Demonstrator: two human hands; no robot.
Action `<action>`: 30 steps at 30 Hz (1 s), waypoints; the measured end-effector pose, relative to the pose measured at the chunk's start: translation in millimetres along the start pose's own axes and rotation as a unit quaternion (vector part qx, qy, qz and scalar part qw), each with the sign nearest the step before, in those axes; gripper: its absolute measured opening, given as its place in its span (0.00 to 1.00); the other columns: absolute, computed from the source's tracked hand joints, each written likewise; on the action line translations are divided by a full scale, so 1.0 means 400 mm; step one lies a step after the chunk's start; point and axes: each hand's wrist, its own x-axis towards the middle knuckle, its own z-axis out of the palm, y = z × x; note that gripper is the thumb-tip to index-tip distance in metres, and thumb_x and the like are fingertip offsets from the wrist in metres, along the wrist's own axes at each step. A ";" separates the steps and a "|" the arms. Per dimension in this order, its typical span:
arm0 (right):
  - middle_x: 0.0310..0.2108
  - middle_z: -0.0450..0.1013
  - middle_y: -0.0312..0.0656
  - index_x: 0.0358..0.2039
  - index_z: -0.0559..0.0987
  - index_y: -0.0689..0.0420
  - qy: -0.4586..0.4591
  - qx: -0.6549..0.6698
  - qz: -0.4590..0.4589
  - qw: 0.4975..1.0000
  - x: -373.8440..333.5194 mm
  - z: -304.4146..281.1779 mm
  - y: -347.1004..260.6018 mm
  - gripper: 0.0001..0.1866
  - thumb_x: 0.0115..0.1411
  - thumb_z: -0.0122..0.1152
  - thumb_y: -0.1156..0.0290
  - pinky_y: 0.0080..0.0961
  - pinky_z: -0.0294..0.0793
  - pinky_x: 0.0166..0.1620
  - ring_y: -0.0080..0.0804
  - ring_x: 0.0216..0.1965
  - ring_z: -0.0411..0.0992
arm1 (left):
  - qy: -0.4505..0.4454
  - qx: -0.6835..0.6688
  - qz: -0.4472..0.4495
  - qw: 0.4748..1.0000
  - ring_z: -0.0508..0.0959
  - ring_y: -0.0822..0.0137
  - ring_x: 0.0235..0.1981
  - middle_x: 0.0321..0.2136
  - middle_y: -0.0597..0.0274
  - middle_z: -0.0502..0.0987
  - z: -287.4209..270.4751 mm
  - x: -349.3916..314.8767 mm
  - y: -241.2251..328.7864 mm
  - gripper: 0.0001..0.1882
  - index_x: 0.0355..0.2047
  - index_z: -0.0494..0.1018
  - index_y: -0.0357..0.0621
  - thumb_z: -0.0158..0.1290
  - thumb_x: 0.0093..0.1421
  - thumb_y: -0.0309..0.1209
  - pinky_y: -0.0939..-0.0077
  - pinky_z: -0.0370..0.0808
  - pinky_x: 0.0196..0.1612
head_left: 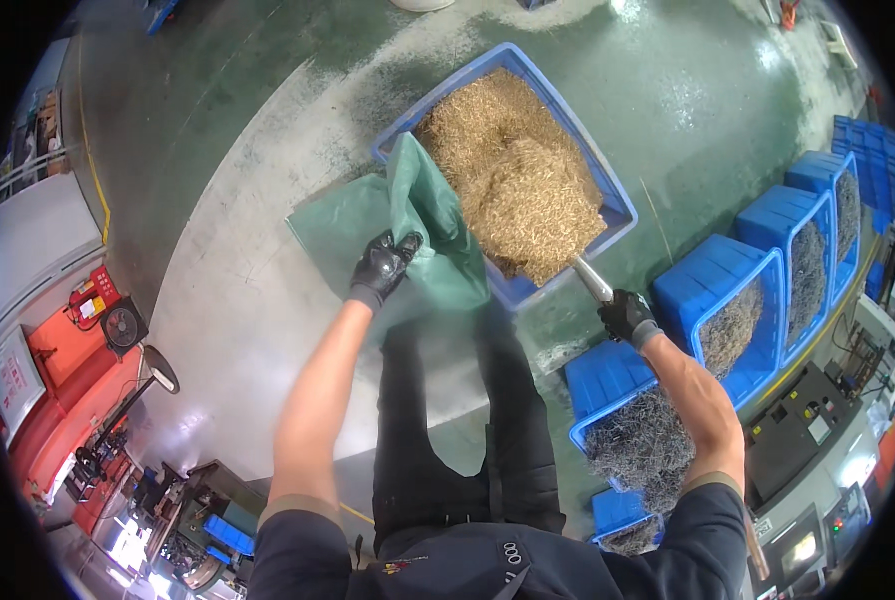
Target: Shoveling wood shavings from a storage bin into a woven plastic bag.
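Observation:
My left hand [383, 268], in a black glove, is closed on the edge of a green sack [435, 215] and holds its mouth up. Part of the sack lies flat on the floor and part hangs over the near left rim of a blue bin [622, 200]. Golden metal shavings [487, 110] fill that bin. My right hand [627, 316], also gloved in black, grips the silvery metal handle of a scoop [594, 280]. A heaped pile of shavings covers the scoop's blade, so its shape is hidden.
Several blue bins [702, 285] with grey, tangled metal shavings line the right side. Machines [802, 425] stand beyond them. At the left are a red machine [77, 360] and a black fan [123, 326]. Pale, worn patches mark the green floor [237, 250].

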 end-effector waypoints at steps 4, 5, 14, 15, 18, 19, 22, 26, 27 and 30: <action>0.22 0.78 0.45 0.35 0.80 0.58 -0.025 -0.002 -0.011 1.000 0.002 -0.006 -0.065 0.13 0.58 0.58 0.61 0.35 0.76 0.26 0.36 0.23 0.79 | 0.020 0.041 0.052 0.998 0.78 0.43 0.46 0.42 0.44 0.80 -0.013 -0.012 0.025 0.27 0.45 0.77 0.42 0.53 0.62 0.54 0.57 0.73 0.49; 0.22 0.77 0.45 0.35 0.79 0.58 -0.027 -0.036 -0.020 0.999 0.007 -0.007 -0.086 0.13 0.59 0.58 0.60 0.35 0.76 0.26 0.36 0.23 0.78 | 0.006 0.040 0.044 0.998 0.78 0.43 0.46 0.42 0.44 0.80 -0.018 -0.013 0.027 0.27 0.45 0.77 0.42 0.53 0.62 0.55 0.57 0.73 0.49; 0.29 0.79 0.52 0.34 0.82 0.55 -0.035 -0.247 -0.095 0.964 0.061 0.007 -0.274 0.13 0.59 0.52 0.62 0.46 0.76 0.37 0.53 0.32 0.79 | -0.081 0.025 0.087 0.993 0.79 0.45 0.45 0.41 0.45 0.81 -0.035 0.006 0.021 0.26 0.45 0.78 0.42 0.52 0.63 0.53 0.56 0.73 0.50; 0.30 0.79 0.52 0.34 0.82 0.55 -0.040 -0.253 -0.084 0.963 0.064 0.015 -0.293 0.13 0.59 0.53 0.62 0.46 0.76 0.37 0.53 0.34 0.79 | -0.098 0.020 0.083 0.992 0.79 0.45 0.46 0.41 0.45 0.81 -0.034 0.006 0.013 0.26 0.45 0.78 0.42 0.53 0.63 0.53 0.56 0.73 0.50; 0.34 0.80 0.52 0.36 0.83 0.54 -0.022 -0.335 -0.129 0.933 0.073 0.043 -0.356 0.14 0.60 0.53 0.62 0.46 0.76 0.39 0.53 0.36 0.79 | -0.104 0.012 0.106 0.989 0.79 0.47 0.46 0.41 0.46 0.81 -0.006 0.009 -0.027 0.25 0.45 0.79 0.43 0.53 0.63 0.53 0.58 0.74 0.50; 0.35 0.80 0.52 0.37 0.83 0.54 -0.022 -0.365 -0.122 0.922 0.075 0.054 -0.376 0.14 0.60 0.52 0.62 0.46 0.77 0.40 0.53 0.36 0.79 | -0.085 0.014 0.148 0.985 0.79 0.47 0.46 0.41 0.47 0.81 0.013 0.011 -0.045 0.25 0.45 0.79 0.43 0.53 0.63 0.53 0.58 0.74 0.50; 0.36 0.80 0.52 0.37 0.83 0.55 -0.019 -0.384 -0.128 0.914 0.083 0.092 -0.421 0.15 0.61 0.51 0.62 0.45 0.77 0.42 0.52 0.39 0.79 | -0.119 0.049 0.246 0.961 0.79 0.50 0.42 0.41 0.48 0.80 0.110 0.044 -0.083 0.22 0.46 0.78 0.46 0.48 0.66 0.50 0.59 0.75 0.49; 0.42 0.78 0.53 0.45 0.80 0.57 -0.052 -0.415 -0.144 0.897 0.148 0.181 -0.436 0.19 0.62 0.50 0.59 0.42 0.75 0.47 0.48 0.45 0.77 | 0.000 -0.018 0.422 0.906 0.78 0.51 0.39 0.32 0.49 0.76 0.270 0.023 -0.095 0.16 0.48 0.75 0.48 0.46 0.66 0.40 0.57 0.74 0.49; 0.45 0.78 0.53 0.49 0.78 0.58 -0.076 -0.426 -0.146 0.890 0.164 0.212 -0.427 0.21 0.63 0.49 0.58 0.41 0.74 0.49 0.45 0.48 0.77 | 0.050 0.019 0.477 0.877 0.78 0.51 0.38 0.32 0.49 0.76 0.292 -0.003 -0.100 0.15 0.46 0.76 0.48 0.47 0.64 0.39 0.57 0.74 0.47; 0.50 0.74 0.45 0.57 0.74 0.54 -0.238 -0.081 -0.556 0.792 0.287 0.354 -0.481 0.26 0.66 0.43 0.52 0.38 0.72 0.53 0.41 0.52 0.72 | 0.095 0.035 0.440 0.892 0.78 0.50 0.36 0.32 0.48 0.77 0.286 -0.083 -0.129 0.12 0.39 0.79 0.47 0.49 0.61 0.36 0.56 0.75 0.41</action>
